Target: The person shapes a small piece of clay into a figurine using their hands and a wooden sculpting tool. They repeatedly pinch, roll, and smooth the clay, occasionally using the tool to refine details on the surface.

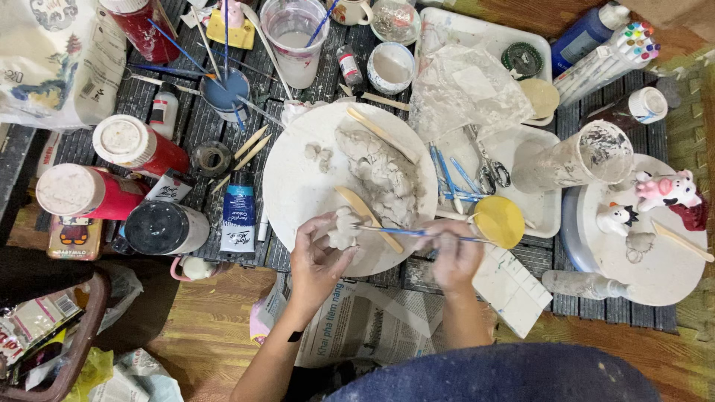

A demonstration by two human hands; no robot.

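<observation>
My left hand holds a small grey clay piece over the near edge of a round white board. My right hand grips a thin blue-handled tool, its tip touching the clay piece. A larger lump of grey clay lies on the board, with two small clay bits to its left. Wooden modelling sticks rest on the board beside the lump.
Red jars, a black-lidded jar and a blue paint tube stand at left. A white tray holds scissors, blue tools and a yellow lid. A second round board at right carries small painted figures. Newspaper lies below.
</observation>
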